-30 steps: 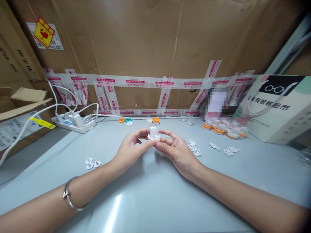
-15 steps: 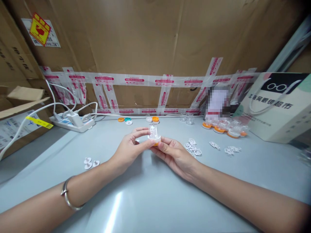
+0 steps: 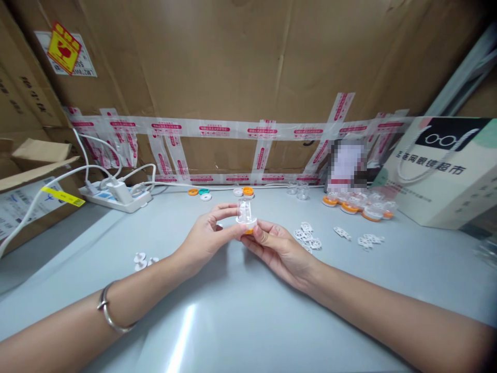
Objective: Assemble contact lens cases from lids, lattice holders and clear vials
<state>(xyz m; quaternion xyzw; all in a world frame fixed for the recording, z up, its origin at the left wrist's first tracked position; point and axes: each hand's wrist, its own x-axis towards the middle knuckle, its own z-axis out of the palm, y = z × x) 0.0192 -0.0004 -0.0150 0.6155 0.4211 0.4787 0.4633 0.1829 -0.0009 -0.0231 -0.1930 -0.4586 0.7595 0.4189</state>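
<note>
A small clear plastic container [image 3: 245, 211] with a white and orange base stands upright between my two hands, above the grey table. My left hand [image 3: 217, 226] has its thumb at the white rim and its fingertips by the clear wall. From the right, my right hand [image 3: 276, 246] pinches the orange base between thumb and fingers. White openwork pieces [image 3: 308, 236] lie just right of my right hand. Three white discs with stems [image 3: 140, 261] rest beside my left forearm, which partly covers one of them.
Orange, teal and white rings [image 3: 204, 191] lie at the back, near clear cups [image 3: 302, 192]. More clear containers with orange or white bases [image 3: 350, 205] are grouped at back right, by a paper bag [image 3: 430, 176]. A power strip [image 3: 116, 197] with cables stands at left, beside an open carton [image 3: 42, 191].
Both hands keep the same hold on the container, nearly still. My left forearm has shifted slightly and now covers more of one white disc.
</note>
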